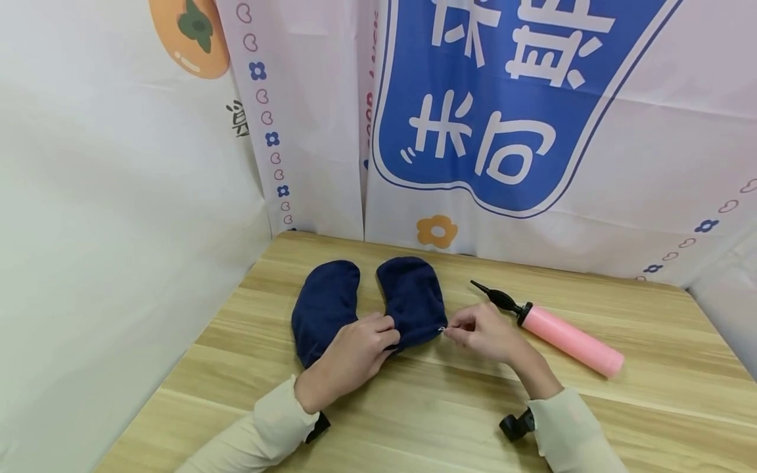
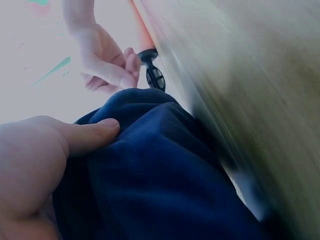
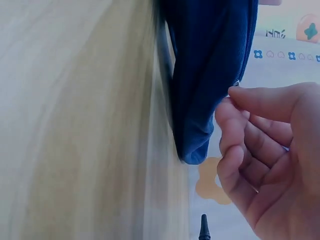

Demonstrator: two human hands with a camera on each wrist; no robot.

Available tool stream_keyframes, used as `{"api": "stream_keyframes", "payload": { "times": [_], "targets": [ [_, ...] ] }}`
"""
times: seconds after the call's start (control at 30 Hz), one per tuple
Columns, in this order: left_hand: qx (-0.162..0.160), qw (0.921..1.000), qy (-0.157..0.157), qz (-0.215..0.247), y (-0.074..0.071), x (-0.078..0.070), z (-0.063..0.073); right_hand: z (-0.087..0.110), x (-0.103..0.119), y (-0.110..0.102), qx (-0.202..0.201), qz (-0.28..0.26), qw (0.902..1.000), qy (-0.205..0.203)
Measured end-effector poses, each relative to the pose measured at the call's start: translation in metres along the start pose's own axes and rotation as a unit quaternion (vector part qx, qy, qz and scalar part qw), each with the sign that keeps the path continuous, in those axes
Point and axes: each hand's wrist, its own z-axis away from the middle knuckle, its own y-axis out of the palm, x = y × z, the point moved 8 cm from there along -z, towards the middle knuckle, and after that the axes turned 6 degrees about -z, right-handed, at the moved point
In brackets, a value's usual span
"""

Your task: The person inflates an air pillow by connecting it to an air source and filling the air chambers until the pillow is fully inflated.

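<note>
A navy U-shaped neck pillow [image 1: 414, 295], soft and creased, lies on the wooden table with its two ends toward the back. My left hand [image 1: 357, 348] grips its near curved edge, thumb on top of the fabric in the left wrist view. At the pillow's right side my right hand [image 1: 481, 332] pinches a small silver zipper pull [image 1: 441, 329] between thumb and forefinger. In the right wrist view the zipper runs along the fabric edge up from that pull [image 3: 237, 84]. The left hand's other fingertips are hidden by the cloth.
A pink hand pump [image 1: 573, 338] with a black nozzle lies right of the pillow, its nozzle pointing to the back left. The wooden table [image 1: 426, 407] ends at a printed cloth backdrop [image 1: 319, 131]. A white sheet [image 1: 118, 230] hangs along the left side.
</note>
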Motion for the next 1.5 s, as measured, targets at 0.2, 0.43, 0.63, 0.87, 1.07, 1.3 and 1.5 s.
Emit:
{"api": "stream_keyframes", "payload": {
  "times": [0.2,0.43,0.63,0.87,1.07,1.3,1.5],
  "targets": [
    [0.070,0.9971,-0.011,0.029,0.000,0.002,0.006,0.005,0.004,0.001,0.031,0.057,0.9979,0.006],
    [0.153,0.9873,-0.034,0.022,-0.013,0.018,0.046,0.019,0.038,0.005,0.040,0.108,0.9914,-0.062],
    [0.212,0.9736,-0.041,0.074,0.004,0.041,0.071,0.012,0.049,0.038,0.098,0.238,0.9558,-0.142],
    [0.207,0.9598,-0.056,0.181,0.007,0.058,0.075,0.014,0.035,0.053,0.105,0.306,0.9284,-0.184],
    [0.106,0.9578,-0.142,0.226,-0.009,0.074,0.074,0.014,0.037,0.047,0.088,0.289,0.9342,-0.190],
    [0.044,0.9301,-0.262,0.254,-0.013,0.085,0.067,0.001,0.048,0.055,0.078,0.342,0.9156,-0.196],
    [0.058,0.8884,-0.311,0.332,-0.006,0.091,0.066,0.000,0.046,0.037,0.102,0.247,0.9430,-0.198]
  ]
}}
